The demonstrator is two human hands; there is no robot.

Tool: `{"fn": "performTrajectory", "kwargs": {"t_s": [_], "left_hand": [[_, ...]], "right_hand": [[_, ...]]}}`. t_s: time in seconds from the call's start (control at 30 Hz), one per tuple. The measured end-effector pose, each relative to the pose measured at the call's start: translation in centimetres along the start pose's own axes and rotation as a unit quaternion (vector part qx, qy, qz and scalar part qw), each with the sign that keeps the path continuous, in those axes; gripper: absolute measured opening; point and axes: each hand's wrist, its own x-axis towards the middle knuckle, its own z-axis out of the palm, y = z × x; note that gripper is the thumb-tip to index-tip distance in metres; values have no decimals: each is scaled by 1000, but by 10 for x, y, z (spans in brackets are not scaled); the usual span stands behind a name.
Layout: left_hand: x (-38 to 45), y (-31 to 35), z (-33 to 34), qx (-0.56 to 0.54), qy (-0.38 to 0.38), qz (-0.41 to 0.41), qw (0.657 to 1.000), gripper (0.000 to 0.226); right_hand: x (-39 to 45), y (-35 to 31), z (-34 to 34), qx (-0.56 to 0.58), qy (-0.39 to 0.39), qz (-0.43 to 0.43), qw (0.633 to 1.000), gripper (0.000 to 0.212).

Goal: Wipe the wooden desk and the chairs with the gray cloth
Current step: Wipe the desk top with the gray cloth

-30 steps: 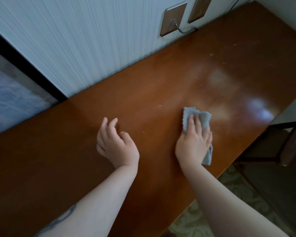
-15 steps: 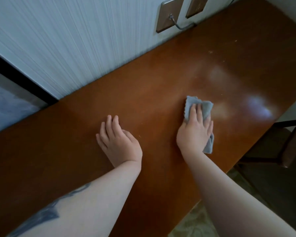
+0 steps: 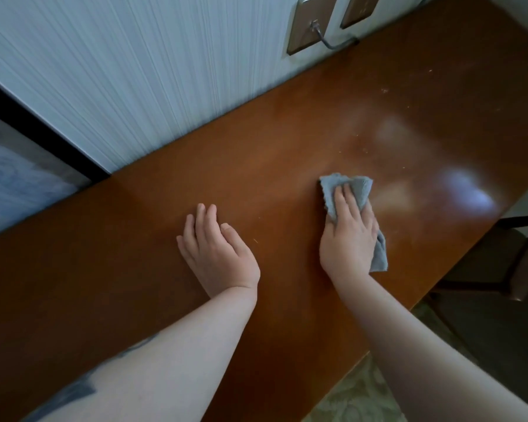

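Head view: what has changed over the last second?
The left hand, earlier raised with curled fingers, has flattened onto the desk. The right hand has kept the cloth pressed down, sliding it slightly toward the wall. The grip and the chair are unchanged.

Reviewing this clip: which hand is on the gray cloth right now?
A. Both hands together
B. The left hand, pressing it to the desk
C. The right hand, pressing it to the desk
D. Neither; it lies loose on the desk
C: the right hand lies flat on the gray cloth against the wooden desk, while the left hand rests bare on the wood, apart from it.
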Motion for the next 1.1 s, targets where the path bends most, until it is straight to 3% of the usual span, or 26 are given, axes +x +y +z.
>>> {"fn": "performTrajectory", "kwargs": {"t_s": [0.07,0.1,0.17,0.27,0.37,0.43,0.47,0.53,0.6,0.67,0.73,0.83,0.93,1.0,1.1], "left_hand": [[0,0,-1,-14,9,-2,1000,46],[1,0,-2,-26,16,0,1000,46],[1,1,-2,-38,21,2,999,46],[2,1,-2,-19,12,6,1000,42],[1,-1,-3,33,-26,9,999,40],[0,0,-4,68,-39,14,997,42],[0,0,-4,77,-43,13,996,42],[0,1,-4,87,-48,11,995,42],[1,2,-4,84,-48,14,995,42],[2,3,-5,78,-49,16,996,43],[2,3,-5,76,-51,12,996,43],[1,2,-7,76,-54,16,995,42],[1,2,-6,75,-54,20,996,43],[1,3,-6,70,-55,16,996,44],[1,5,-7,56,-48,12,997,44]], "right_hand": [[-29,-9,4,46,-58,-183,980,57],[-42,-15,10,30,-100,-292,951,57],[-50,-28,20,-23,-154,-400,903,53],[-18,-43,27,-28,-123,-335,934,55],[12,-14,17,-34,-57,-103,992,57],[7,14,1,-49,6,60,997,56],[-6,18,-4,-57,18,102,993,57],[-39,8,-3,-48,13,56,997,58],[-64,-16,5,-25,-67,-142,987,60],[-63,-31,8,-29,-154,-300,941,59],[-39,-21,6,-38,-151,-280,947,60],[-22,28,-4,-60,-57,-65,994,59],[-53,54,-13,-54,33,98,993,58],[-86,38,-8,-43,30,64,997,60],[-111,1,-4,-17,-104,-166,980,59]]}}
